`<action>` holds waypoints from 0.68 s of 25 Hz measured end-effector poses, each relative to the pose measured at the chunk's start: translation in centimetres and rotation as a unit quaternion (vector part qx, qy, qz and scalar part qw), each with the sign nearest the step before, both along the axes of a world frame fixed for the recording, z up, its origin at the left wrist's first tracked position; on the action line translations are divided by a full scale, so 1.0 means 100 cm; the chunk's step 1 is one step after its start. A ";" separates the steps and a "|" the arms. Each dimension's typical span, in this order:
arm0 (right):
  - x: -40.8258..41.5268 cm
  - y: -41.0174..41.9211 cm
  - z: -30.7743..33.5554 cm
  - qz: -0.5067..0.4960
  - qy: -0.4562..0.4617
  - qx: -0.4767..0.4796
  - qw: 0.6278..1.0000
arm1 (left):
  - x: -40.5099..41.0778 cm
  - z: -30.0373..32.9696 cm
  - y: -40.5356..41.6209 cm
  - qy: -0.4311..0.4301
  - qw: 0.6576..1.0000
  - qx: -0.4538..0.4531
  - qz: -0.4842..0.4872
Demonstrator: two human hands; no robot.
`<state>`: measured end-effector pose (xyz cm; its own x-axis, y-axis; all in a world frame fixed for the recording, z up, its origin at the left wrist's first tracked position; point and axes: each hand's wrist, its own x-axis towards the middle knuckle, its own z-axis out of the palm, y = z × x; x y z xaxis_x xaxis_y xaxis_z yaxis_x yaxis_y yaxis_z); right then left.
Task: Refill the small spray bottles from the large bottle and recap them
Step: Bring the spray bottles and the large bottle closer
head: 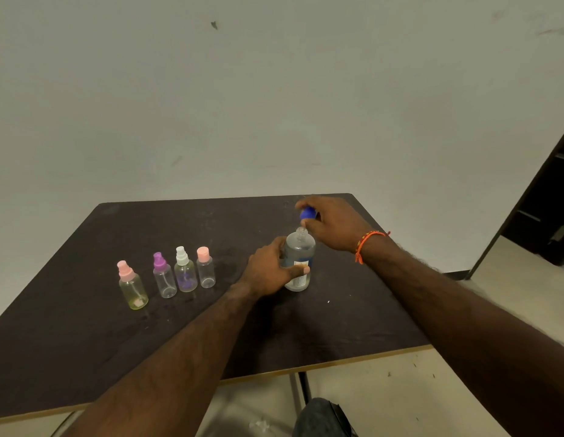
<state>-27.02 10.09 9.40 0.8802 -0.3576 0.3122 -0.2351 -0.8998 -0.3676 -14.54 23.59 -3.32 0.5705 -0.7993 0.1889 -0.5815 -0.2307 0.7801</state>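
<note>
The large clear bottle (299, 250) stands upright on the dark table (85, 326), its neck uncovered. My left hand (269, 271) is wrapped around its body. My right hand (334, 223) hovers just above the neck and pinches the blue cap (307, 213), lifted off the bottle. To the left stand several small spray bottles in a row: a yellowish one with a pink sprayer (132, 287), a clear one with a purple sprayer (164, 275), one with a white sprayer (185, 269), and a short one with a pink cap (205, 268). All of them are capped.
The table's near edge (306, 367) runs below my forearms. A bare wall stands behind the table. A dark door frame (545, 200) rises at the right. A dark object (321, 417) lies on the floor under the table edge.
</note>
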 end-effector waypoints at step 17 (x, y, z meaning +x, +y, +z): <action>-0.057 -0.067 -0.127 -0.240 0.163 0.086 0.953 | -0.009 0.008 -0.063 -0.019 1.000 0.022 -0.001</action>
